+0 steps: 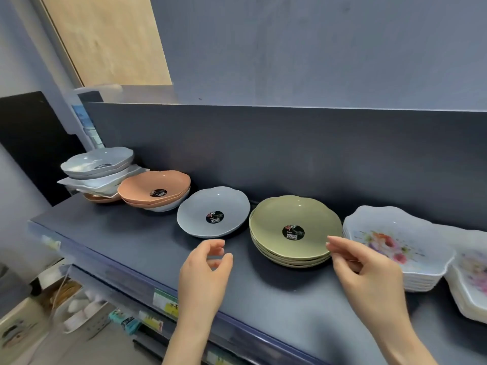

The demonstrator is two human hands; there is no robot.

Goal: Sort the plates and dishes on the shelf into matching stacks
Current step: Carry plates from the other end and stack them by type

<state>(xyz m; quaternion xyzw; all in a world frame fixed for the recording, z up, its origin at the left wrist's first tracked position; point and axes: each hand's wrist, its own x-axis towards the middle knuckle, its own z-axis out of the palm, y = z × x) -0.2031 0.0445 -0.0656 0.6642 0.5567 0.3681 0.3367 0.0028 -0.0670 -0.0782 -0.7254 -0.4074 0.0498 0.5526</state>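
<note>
A stack of green plates [292, 217] stands mid-shelf, a black sticker on the top one. Left of it lies a single pale blue plate [210, 204]. Further left is a salmon-coloured stack [150, 183] over a white dish, then a mixed pile topped by blue dishes [97, 160]. Right of the green stack are white floral dishes [390, 233], stacked. My left hand [205, 270] hovers just in front of the blue plate, fingers loosely curled, holding nothing. My right hand [366, 275] is at the right rim of the green stack, fingertips beside it, nothing gripped.
The dark shelf [126, 241] has a back wall close behind the plates and price labels [166, 301] on its front edge. Another floral stack [471, 285] sits at the far right. Lower left, small goods fill bins [76, 306] below the shelf.
</note>
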